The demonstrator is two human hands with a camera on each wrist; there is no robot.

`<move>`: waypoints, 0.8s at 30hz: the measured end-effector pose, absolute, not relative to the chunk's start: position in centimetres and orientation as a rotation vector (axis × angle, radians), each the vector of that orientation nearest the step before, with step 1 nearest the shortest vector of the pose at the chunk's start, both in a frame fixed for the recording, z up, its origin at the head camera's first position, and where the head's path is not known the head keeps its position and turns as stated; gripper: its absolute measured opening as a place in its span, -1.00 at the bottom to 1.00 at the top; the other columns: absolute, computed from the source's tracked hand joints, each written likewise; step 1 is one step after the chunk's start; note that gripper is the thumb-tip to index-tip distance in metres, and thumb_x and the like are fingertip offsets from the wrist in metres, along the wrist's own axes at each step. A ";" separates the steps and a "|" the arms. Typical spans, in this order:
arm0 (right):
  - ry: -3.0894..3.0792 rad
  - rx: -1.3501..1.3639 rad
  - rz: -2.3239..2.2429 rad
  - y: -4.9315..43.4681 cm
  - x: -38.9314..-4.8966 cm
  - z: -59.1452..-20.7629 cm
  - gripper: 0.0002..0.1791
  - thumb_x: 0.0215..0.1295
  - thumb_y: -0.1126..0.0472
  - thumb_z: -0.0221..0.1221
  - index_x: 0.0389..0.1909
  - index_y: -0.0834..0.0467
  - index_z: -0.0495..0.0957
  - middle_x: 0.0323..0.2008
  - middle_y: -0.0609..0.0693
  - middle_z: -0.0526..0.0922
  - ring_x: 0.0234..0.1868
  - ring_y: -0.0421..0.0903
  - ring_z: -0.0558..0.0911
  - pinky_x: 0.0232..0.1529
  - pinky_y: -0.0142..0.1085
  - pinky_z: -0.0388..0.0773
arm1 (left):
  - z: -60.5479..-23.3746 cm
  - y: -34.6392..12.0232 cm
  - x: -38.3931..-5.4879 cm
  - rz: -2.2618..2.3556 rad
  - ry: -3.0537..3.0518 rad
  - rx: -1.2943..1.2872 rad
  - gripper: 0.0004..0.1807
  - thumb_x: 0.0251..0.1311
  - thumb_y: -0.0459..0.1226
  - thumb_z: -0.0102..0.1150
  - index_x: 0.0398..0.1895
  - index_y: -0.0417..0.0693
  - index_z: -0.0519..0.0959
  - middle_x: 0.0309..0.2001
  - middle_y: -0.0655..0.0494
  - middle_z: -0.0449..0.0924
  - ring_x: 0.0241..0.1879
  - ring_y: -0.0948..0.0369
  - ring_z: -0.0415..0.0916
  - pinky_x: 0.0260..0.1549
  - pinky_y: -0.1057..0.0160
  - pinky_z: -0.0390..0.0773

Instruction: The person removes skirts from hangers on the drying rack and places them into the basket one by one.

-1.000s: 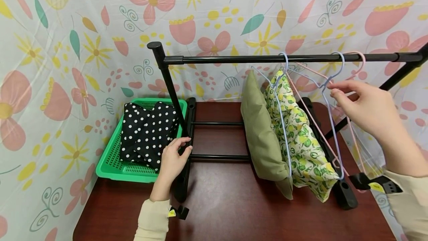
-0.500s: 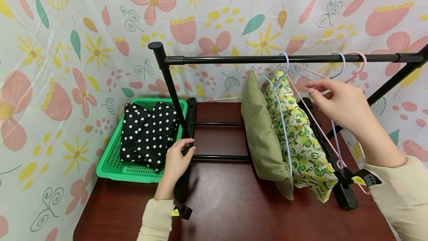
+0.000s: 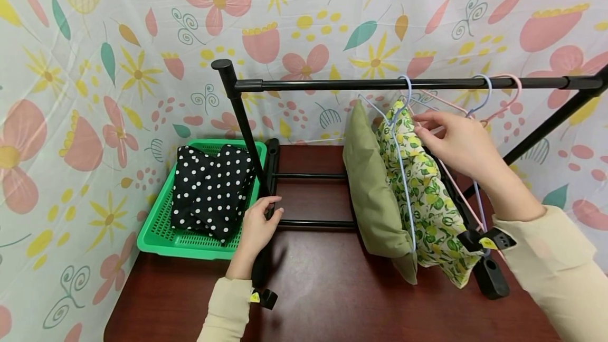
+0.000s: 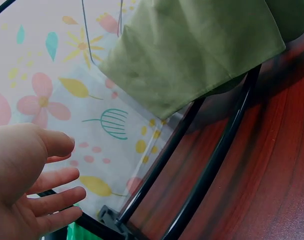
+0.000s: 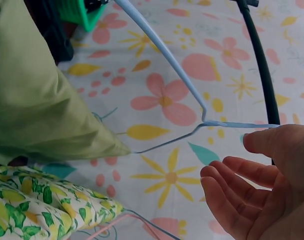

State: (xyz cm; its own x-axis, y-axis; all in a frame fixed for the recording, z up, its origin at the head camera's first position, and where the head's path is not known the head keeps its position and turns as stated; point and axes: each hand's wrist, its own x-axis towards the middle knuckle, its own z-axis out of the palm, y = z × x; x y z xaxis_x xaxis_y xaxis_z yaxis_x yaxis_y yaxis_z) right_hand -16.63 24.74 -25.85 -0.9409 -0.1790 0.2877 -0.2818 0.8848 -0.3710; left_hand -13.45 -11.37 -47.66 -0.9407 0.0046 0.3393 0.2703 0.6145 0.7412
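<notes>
My right hand (image 3: 456, 139) hovers just right of the lemon-print cushion (image 3: 423, 194), its fingers loosely bent and holding nothing. Left of that cushion hangs an olive-green cushion (image 3: 372, 189). A blue hanger (image 3: 401, 168) hooks over the rack's black bar (image 3: 328, 85) beside both cushions. In the right wrist view the same blue hanger (image 5: 167, 60) reaches toward the thumb and passes behind it. My left hand (image 3: 256, 228) is beside the rack's left post (image 3: 244, 125), fingers relaxed; the left wrist view shows that hand (image 4: 31, 175) with nothing in it.
A green basket (image 3: 152, 231) with a black polka-dot cloth (image 3: 211, 189) stands at the left. Farther right on the bar hang another blue hanger (image 3: 489, 91) and a pink hanger (image 3: 518, 91). The rack's lower rails (image 3: 313, 224) run over the brown table (image 3: 328, 289).
My right hand has moved left, from the right-hand blue hanger to beside the lemon-print cushion. My left hand has shifted slightly right. The hangers and cushions stay about where they were.
</notes>
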 end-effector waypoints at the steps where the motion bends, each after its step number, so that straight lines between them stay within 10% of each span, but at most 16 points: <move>1: -2.821 0.348 0.616 24.6 -16.8 -25.9 -0.58 0.34 -0.02 -0.03 0.07 0.13 0.50 -0.18 0.23 0.64 -0.31 0.16 0.66 -0.14 0.13 0.39 | -47.7 -11.3 -13.5 -1.234 -2.541 -0.223 -0.74 0.07 -0.29 0.25 -0.12 -0.01 0.62 -0.13 0.05 0.61 -0.18 0.09 0.56 -0.22 0.11 0.56; 16: -2.894 0.390 0.577 22.5 -18.4 -26.4 -0.54 0.32 -0.04 -0.01 0.07 0.20 0.49 -0.22 0.19 0.66 -0.30 0.13 0.64 -0.32 0.01 0.45 | -47.9 -10.6 -14.3 -1.196 -2.527 -0.231 -0.75 0.04 -0.30 0.28 -0.16 0.02 0.63 -0.18 0.07 0.63 -0.28 0.15 0.55 -0.30 0.14 0.55; 24: -2.943 0.346 0.577 21.8 -18.9 -26.8 -0.47 0.32 -0.08 -0.03 0.08 0.26 0.45 -0.16 0.23 0.64 -0.61 -0.07 0.63 -0.28 0.04 0.45 | -47.8 -10.3 -14.3 -1.243 -2.534 -0.234 -0.76 0.05 -0.31 0.27 -0.16 -0.01 0.64 -0.15 0.07 0.63 -0.25 0.10 0.55 -0.26 0.11 0.56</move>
